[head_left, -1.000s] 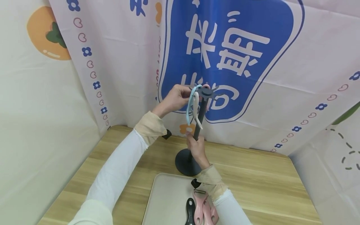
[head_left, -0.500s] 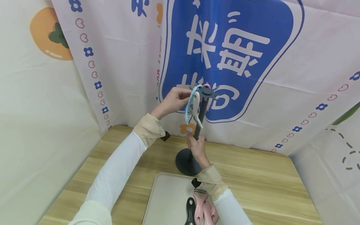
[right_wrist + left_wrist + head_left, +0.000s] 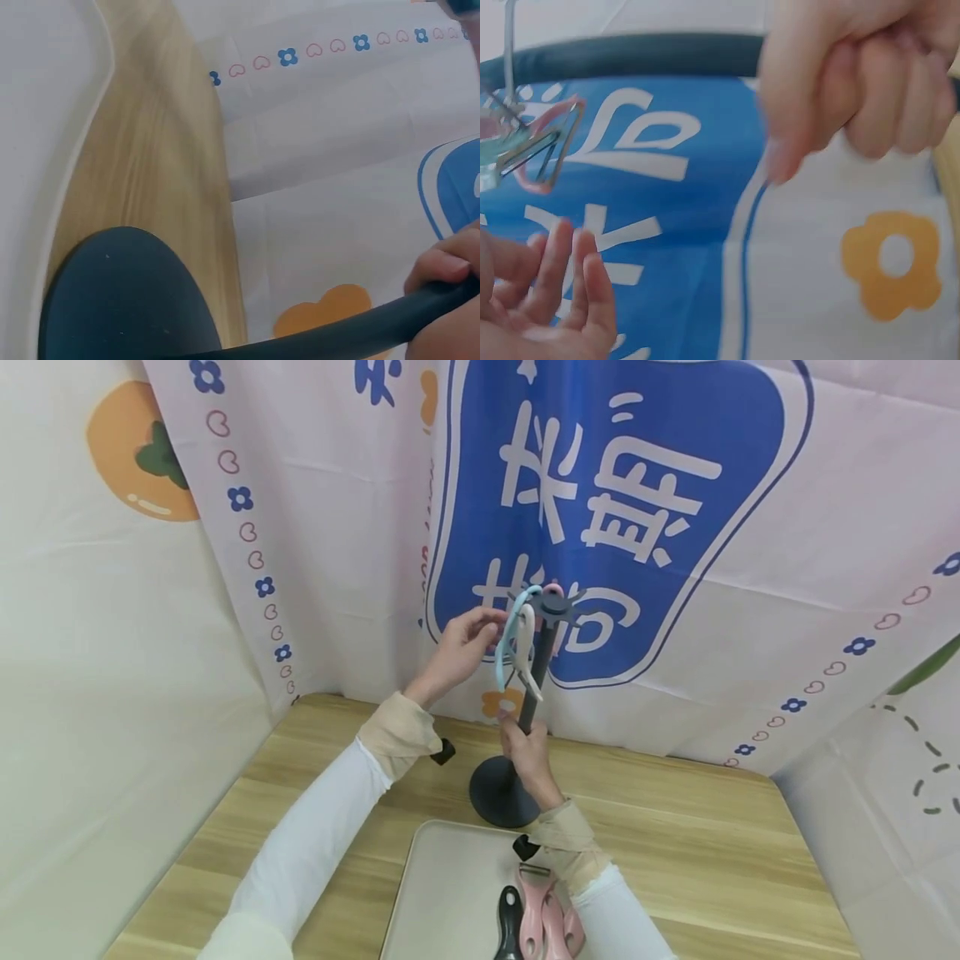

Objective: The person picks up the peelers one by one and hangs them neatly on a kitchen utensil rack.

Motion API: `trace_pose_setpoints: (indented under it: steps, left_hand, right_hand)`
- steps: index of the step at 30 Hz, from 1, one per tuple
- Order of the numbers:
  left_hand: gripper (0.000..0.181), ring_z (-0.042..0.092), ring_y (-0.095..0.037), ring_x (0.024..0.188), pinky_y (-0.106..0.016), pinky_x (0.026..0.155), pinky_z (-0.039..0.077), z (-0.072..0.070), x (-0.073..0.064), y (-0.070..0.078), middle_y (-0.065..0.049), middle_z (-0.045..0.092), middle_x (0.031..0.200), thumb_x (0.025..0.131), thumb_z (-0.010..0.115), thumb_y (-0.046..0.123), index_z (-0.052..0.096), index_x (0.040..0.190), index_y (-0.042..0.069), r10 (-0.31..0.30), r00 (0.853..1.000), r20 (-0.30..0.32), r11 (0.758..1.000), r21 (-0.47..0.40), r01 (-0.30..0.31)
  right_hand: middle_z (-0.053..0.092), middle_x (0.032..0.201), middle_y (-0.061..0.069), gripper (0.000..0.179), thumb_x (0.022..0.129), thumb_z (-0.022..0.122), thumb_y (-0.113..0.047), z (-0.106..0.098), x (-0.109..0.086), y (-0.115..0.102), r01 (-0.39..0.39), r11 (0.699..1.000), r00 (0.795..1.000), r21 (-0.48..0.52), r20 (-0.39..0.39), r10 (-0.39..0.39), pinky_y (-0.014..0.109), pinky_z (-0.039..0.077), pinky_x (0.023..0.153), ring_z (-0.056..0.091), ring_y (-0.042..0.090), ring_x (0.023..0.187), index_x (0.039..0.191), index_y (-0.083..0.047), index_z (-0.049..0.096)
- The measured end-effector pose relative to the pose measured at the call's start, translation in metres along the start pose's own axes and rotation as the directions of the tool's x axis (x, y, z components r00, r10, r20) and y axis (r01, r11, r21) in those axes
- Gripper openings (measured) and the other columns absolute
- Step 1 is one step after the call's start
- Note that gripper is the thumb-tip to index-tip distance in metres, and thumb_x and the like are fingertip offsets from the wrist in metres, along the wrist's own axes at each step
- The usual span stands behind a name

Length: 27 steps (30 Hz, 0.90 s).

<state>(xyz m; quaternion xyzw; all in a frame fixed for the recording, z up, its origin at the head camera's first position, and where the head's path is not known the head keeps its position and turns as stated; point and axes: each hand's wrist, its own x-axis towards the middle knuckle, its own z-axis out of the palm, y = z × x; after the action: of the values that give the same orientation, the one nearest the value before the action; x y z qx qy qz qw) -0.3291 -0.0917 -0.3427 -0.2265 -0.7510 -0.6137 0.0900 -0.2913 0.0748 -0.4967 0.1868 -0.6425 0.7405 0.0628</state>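
Note:
A dark upright stand (image 3: 498,789) with a hooked top rests near the table's back. A light blue peeler (image 3: 503,647), a white peeler (image 3: 528,643) and a pink one (image 3: 552,589) hang from its hooks. My right hand (image 3: 527,753) grips the pole low down, fingers curled round it, as the right wrist view also shows. Just left of the hanging peelers is my left hand (image 3: 461,652). In the left wrist view, its fingers (image 3: 551,270) are loosely bent with nothing in them, below a metal blade frame (image 3: 544,150).
A beige tray (image 3: 442,877) lies in front of the stand's base. On it are several pink peelers (image 3: 534,902) and a black-handled tool (image 3: 509,914). The wooden table (image 3: 690,835) meets a printed cloth (image 3: 360,527) at the back.
My left hand has come down and slightly left from the stand's top, its fingers loosening away from the hooks. The right hand keeps its hold on the pole.

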Motion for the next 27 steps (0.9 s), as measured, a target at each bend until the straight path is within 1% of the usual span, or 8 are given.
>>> trace_pose_setpoints:
  steps: [4,6,10,13,16,21,25,27]
  left_hand:
    - [0.030,0.067,-0.034,0.118,-0.050,0.105,0.056,0.011,-0.012,-0.010,-0.022,0.065,0.136,0.113,0.044,0.007,0.059,0.137,-0.003,-0.038,0.998,-0.049,0.998,-0.056,0.035]
    - [0.029,0.066,-0.036,0.118,-0.051,0.107,0.055,0.016,-0.017,-0.014,-0.024,0.063,0.135,0.113,0.042,0.005,0.059,0.135,-0.005,-0.060,0.996,-0.070,0.995,-0.079,0.055]
    - [0.029,0.066,-0.038,0.120,-0.052,0.109,0.053,0.024,-0.029,-0.020,-0.025,0.063,0.134,0.112,0.040,0.003,0.058,0.133,-0.006,-0.092,0.989,-0.119,0.990,-0.120,0.078]
    - [0.029,0.065,-0.040,0.121,-0.053,0.110,0.052,0.030,-0.036,-0.025,-0.026,0.063,0.133,0.111,0.040,0.002,0.058,0.131,-0.007,-0.089,0.986,-0.144,0.988,-0.139,0.068]
    - [0.028,0.065,-0.041,0.122,-0.054,0.109,0.053,0.036,-0.043,-0.030,-0.029,0.065,0.131,0.110,0.040,0.001,0.059,0.129,-0.009,-0.072,0.987,-0.147,0.988,-0.145,0.050]
    - [0.035,0.064,-0.047,0.123,-0.051,0.107,0.052,0.047,-0.054,-0.037,-0.031,0.064,0.134,0.103,0.045,0.002,0.057,0.133,-0.010,-0.045,0.997,-0.058,0.979,-0.203,0.033]
    - [0.047,0.064,-0.048,0.122,-0.050,0.103,0.055,0.058,-0.060,-0.042,-0.036,0.061,0.134,0.090,0.054,0.000,0.054,0.135,-0.013,0.012,0.996,0.092,0.966,-0.259,0.012]
    - [0.044,0.067,-0.043,0.119,-0.044,0.100,0.057,0.063,-0.062,-0.045,-0.039,0.061,0.131,0.088,0.058,-0.003,0.056,0.130,-0.016,0.056,0.989,0.139,0.967,-0.254,-0.019]
  right_hand:
    - [0.039,0.049,-0.011,0.053,0.109,0.059,-0.020,-0.007,-0.002,-0.007,-0.030,0.999,0.999,-0.009,0.031,0.031,0.022,0.026,0.045,0.031,0.006,0.043,0.059,-0.012,0.043]
    - [0.049,0.056,-0.008,0.042,0.108,0.060,-0.017,-0.010,-0.003,-0.011,-0.049,0.998,0.997,-0.031,0.054,0.051,0.022,0.037,0.051,0.044,0.007,0.050,0.068,-0.006,0.052]
    - [0.076,0.096,0.012,0.020,0.108,0.063,-0.017,-0.018,-0.005,-0.023,-0.069,0.992,0.990,-0.108,0.116,0.082,0.029,0.057,0.080,0.071,0.013,0.086,0.112,0.003,0.067]
    - [0.070,0.136,0.021,0.040,0.108,0.062,-0.017,-0.027,-0.009,-0.031,-0.066,0.983,0.981,-0.170,0.171,0.095,0.041,0.056,0.102,0.070,0.025,0.123,0.144,0.000,0.059]
    - [0.057,0.155,0.020,0.052,0.109,0.060,-0.018,-0.039,-0.016,-0.038,-0.064,0.974,0.975,-0.218,0.196,0.108,0.051,0.048,0.115,0.057,0.035,0.143,0.158,-0.005,0.049]
    - [0.042,0.167,0.022,0.059,0.111,0.055,-0.020,-0.070,-0.030,-0.048,-0.075,0.963,0.973,-0.259,0.194,0.128,0.053,0.035,0.125,0.040,0.042,0.155,0.164,-0.003,0.037]
    - [0.045,0.164,0.025,0.053,0.113,0.050,-0.019,-0.100,-0.046,-0.055,-0.059,0.940,0.980,-0.336,0.160,0.118,0.032,0.041,0.120,0.045,0.042,0.151,0.160,0.002,0.041]
    - [0.051,0.160,0.024,0.048,0.114,0.050,-0.019,-0.113,-0.054,-0.058,-0.055,0.924,0.986,-0.379,0.127,0.111,0.022,0.044,0.113,0.053,0.034,0.145,0.157,0.002,0.046]
